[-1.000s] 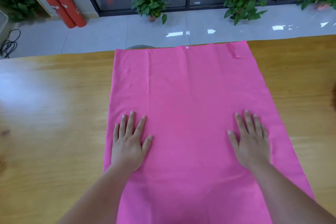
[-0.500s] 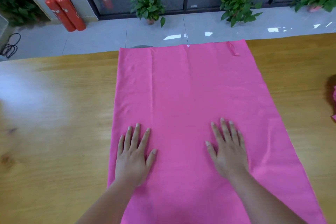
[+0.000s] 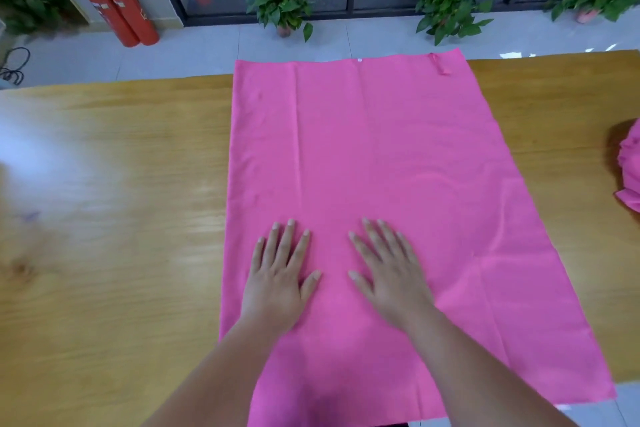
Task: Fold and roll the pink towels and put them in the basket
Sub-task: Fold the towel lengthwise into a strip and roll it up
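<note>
A large pink towel (image 3: 374,149) lies spread flat across the wooden table (image 3: 114,204), reaching from the far edge to the near edge. My left hand (image 3: 280,277) rests flat on its near left part, fingers straight. My right hand (image 3: 388,274) lies flat beside it near the towel's middle, fingers spread. A small loop tag sits at the towel's far right corner. More crumpled pink cloth (image 3: 630,166) shows at the right edge of view. No basket is in view.
Beyond the table's far edge is a tiled floor with two red fire extinguishers (image 3: 117,7) at the left and potted plants (image 3: 280,0) along a glass wall. Bare table top lies to the left of the towel.
My right hand has slid left across the towel, from near its right edge to beside my left hand. My left hand stayed near the left side. The view shifted to show crumpled pink cloth at the right.
</note>
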### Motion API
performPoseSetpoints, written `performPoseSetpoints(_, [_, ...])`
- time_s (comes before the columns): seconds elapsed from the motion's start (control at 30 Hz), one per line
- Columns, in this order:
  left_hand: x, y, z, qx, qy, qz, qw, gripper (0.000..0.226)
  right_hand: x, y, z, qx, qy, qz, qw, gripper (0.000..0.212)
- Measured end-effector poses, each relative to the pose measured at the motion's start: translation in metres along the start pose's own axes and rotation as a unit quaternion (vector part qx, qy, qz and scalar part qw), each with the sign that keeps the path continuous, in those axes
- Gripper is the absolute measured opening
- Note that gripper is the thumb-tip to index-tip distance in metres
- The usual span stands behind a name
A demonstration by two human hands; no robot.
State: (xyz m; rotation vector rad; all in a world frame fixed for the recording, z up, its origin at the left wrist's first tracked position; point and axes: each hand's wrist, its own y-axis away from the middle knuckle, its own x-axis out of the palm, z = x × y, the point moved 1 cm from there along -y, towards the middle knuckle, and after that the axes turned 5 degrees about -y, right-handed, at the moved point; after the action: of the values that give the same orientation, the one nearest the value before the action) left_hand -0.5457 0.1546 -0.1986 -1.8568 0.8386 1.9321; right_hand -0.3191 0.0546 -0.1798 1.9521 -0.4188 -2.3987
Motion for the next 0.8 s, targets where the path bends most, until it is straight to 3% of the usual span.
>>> performPoseSetpoints(0.2, [0.008,0.024,0.065,0.005,-0.010,-0.019,1.000,0.078,-0.004,0.058,-0.137,0.208,0.000,-0.013,0.978,0.073])
performPoseSetpoints(0.33, [0.011,0.024,0.065,-0.028,-0.019,-0.011,0.999,0.078,-0.013,0.068,-0.149,0.287,-0.016,-0.025,0.958,0.085])
performPoseSetpoints(0.43, [0.007,0.027,0.027,-0.026,0.005,-0.014,1.000,0.075,-0.014,0.052,-0.082,0.242,-0.023,-0.063,0.968,0.081])
performPoseSetpoints(0.6, [0.010,0.054,-0.043,-0.009,0.030,-0.011,0.999,0.070,0.005,0.039,0.035,0.026,-0.057,-0.023,0.998,0.068])
performPoseSetpoints(0.7, [0.010,0.061,-0.036,-0.007,0.007,-0.016,1.000,0.073,0.011,0.061,-0.020,0.025,-0.030,-0.023,0.999,0.071])
performPoseSetpoints(0.8, [0.010,0.060,-0.035,-0.003,-0.004,-0.022,1.000,0.073,0.007,0.105,-0.129,0.142,-0.003,-0.047,0.989,0.072])
